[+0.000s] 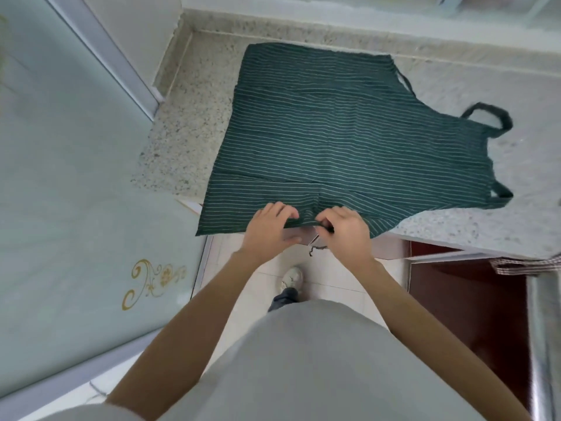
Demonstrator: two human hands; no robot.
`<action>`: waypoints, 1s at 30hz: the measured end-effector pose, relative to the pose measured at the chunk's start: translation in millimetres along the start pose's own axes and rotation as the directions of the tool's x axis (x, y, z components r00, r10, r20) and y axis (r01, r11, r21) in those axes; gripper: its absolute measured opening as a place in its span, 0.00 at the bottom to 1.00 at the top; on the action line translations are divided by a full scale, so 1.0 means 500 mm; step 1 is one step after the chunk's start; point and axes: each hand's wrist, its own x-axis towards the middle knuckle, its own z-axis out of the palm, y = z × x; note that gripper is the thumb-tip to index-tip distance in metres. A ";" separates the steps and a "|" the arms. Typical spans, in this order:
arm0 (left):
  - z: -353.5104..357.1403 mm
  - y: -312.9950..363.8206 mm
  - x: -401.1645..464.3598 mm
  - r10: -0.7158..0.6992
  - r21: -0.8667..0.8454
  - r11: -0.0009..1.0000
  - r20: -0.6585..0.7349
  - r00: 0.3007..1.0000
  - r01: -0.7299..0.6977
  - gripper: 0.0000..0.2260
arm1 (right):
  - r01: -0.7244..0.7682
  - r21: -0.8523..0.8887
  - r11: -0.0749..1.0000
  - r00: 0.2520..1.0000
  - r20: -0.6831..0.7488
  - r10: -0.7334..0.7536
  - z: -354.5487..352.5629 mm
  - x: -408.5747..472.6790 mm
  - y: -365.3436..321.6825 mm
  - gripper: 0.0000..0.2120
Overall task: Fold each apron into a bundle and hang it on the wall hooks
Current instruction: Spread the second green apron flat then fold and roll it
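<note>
A dark green striped apron (340, 138) lies spread flat on the speckled stone table (194, 117), its neck loop (498, 117) toward the right and its near hem hanging over the table's front edge. The left hand (270, 229) grips that hem, fingers curled over the top and thumb beneath. Just beside it, the right hand (346, 232) pinches the hem between curled fingers, a tie string (315, 250) dangling below.
</note>
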 end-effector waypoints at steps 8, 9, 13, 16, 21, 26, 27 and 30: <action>-0.028 -0.068 -0.062 -0.125 -0.057 0.991 -0.120 0.985 0.119 0.09 | -0.177 -0.212 0.961 0.984 -0.007 0.180 -0.023 -0.067 0.103 0.15; -0.037 -0.073 -0.071 -0.140 -0.056 0.990 -0.138 0.980 0.133 0.09 | -0.230 -0.223 0.947 0.972 0.001 0.236 -0.021 -0.083 0.123 0.15; -0.072 -0.082 -0.098 -0.208 0.007 0.977 -0.186 0.960 0.213 0.09 | -0.292 -0.113 0.950 0.956 0.004 0.294 -0.033 -0.141 0.166 0.14; -0.091 -0.097 -0.109 -0.175 -0.005 0.984 -0.175 0.969 0.177 0.08 | -0.281 0.025 0.960 0.960 0.015 0.280 -0.070 -0.155 0.170 0.13; -0.121 -0.104 -0.102 -0.178 -0.210 0.969 -0.212 0.961 0.133 0.05 | -0.201 0.257 0.945 0.979 0.078 0.187 -0.138 -0.111 0.177 0.09; -0.159 -0.103 -0.041 -0.154 -0.156 0.983 -0.390 0.908 0.099 0.06 | -0.224 0.314 0.923 0.973 0.027 0.227 -0.215 -0.041 0.184 0.07; -0.169 -0.103 -0.012 -0.148 -0.141 0.985 -0.414 0.898 0.097 0.06 | -0.241 0.347 0.906 0.967 0.009 0.254 -0.230 -0.015 0.186 0.06; -0.212 -0.108 0.083 -0.112 -0.097 0.993 -0.488 0.866 0.074 0.06 | -0.288 0.446 0.847 0.937 -0.051 0.346 -0.256 0.079 0.197 0.04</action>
